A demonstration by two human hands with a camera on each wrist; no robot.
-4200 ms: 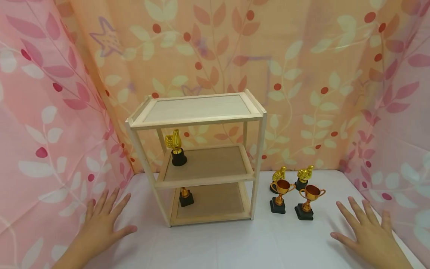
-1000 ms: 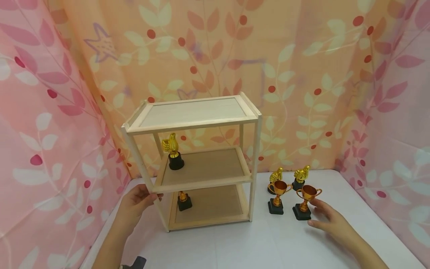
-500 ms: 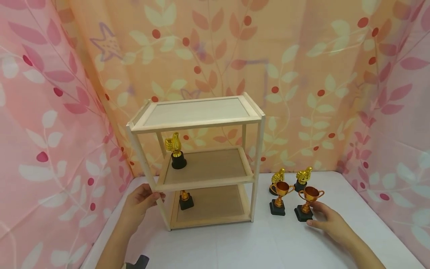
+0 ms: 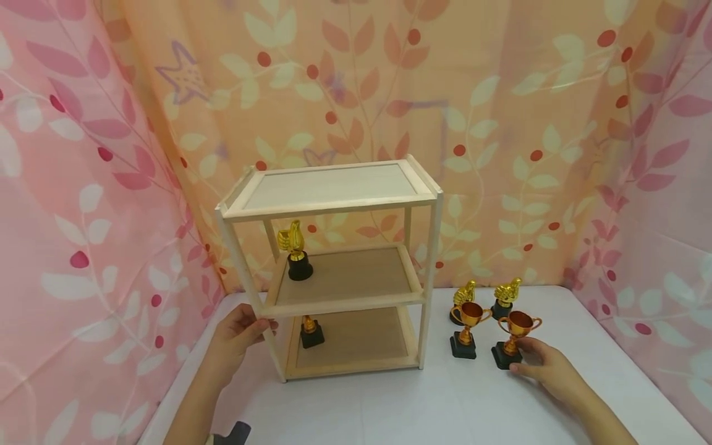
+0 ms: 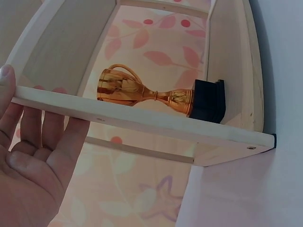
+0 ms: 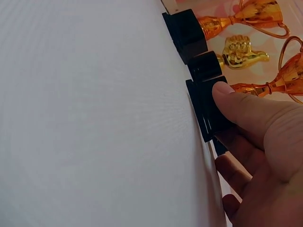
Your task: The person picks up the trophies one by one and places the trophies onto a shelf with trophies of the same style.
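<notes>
My left hand (image 4: 232, 342) grips the front left post of a pale wooden three-tier shelf (image 4: 339, 307), thumb in front and fingers behind, as the left wrist view confirms. My right hand (image 4: 547, 369) pinches the black square base of the nearer right bronze trophy cup (image 4: 520, 324), which stands upright on the table; in the right wrist view the thumb presses that base (image 6: 210, 106). A gold thumbs-up trophy (image 4: 299, 264) stands on the middle tier at left. Below it, on the bottom tier, is another bronze trophy cup (image 5: 120, 87), its top hidden in the head view.
Left of the held cup stands another bronze trophy cup (image 4: 465, 339). Two gold thumbs-up trophies (image 4: 505, 296) are behind the cups. White cloth covers the table (image 4: 389, 408); patterned curtains (image 4: 489, 123) enclose the back and sides.
From spread and apart, my left hand has moved to the shelf post and my right to the cup's base. Over the last second both hold still; only the head view shifts slightly.
</notes>
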